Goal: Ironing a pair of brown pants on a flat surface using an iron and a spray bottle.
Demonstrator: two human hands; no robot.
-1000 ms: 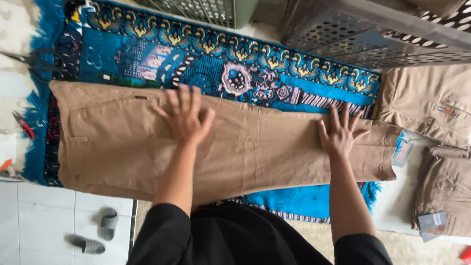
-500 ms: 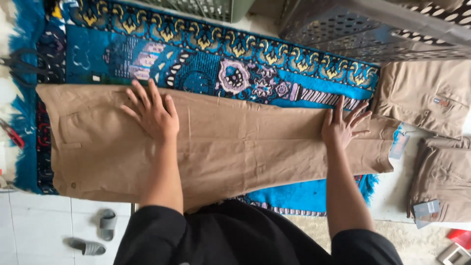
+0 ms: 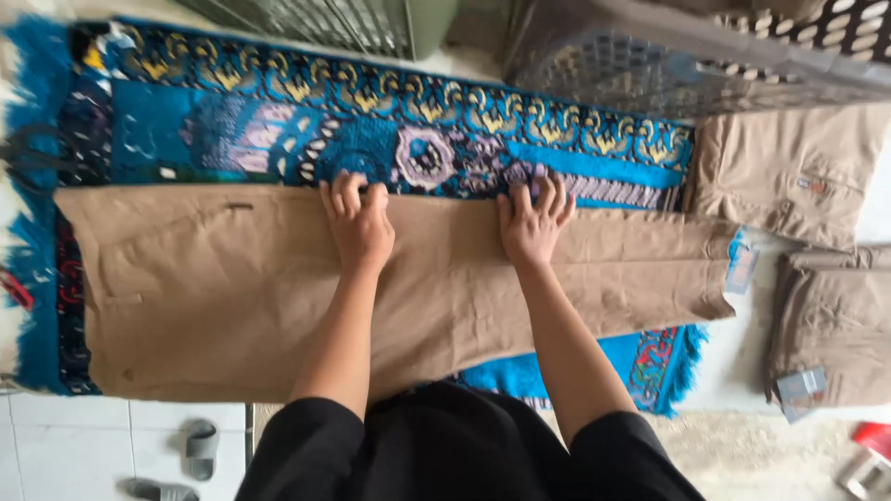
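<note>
A long pair of tan cotton trousers (image 3: 223, 288) lies flat and folded lengthwise across a blue patterned prayer rug with fringed ends (image 3: 232, 121), the waistband toward the rug's left edge and the hems reaching past its right end, where a paper tag (image 3: 742, 264) hangs. Both hands rest on the trousers' far long edge, near the middle of the rug. The left hand (image 3: 357, 223) lies palm down with its fingers close together and curled slightly over that edge; the right hand (image 3: 534, 223) is palm down too, fingers a little fanned, their tips at the line where cloth meets rug. Neither hand visibly pinches the fabric; both seem to press it flat, though whether the fingertips hook under the edge cannot be told.

The work in hand looks like smoothing and squaring the leg. To do it well, the person would likely keep both palms flat, press evenly along the far edge so the two legs stay aligned, and sweep outward toward waistband and hems to chase wrinkles away from the centre.

Beyond the rug's right end, two folded tan trousers (image 3: 789, 172) (image 3: 831, 325) lie on the pale floor. A grey plastic laundry basket (image 3: 650, 51) stands past the rug's far edge. Grey sandals (image 3: 200, 450) sit on the white tiles near the left.
</note>
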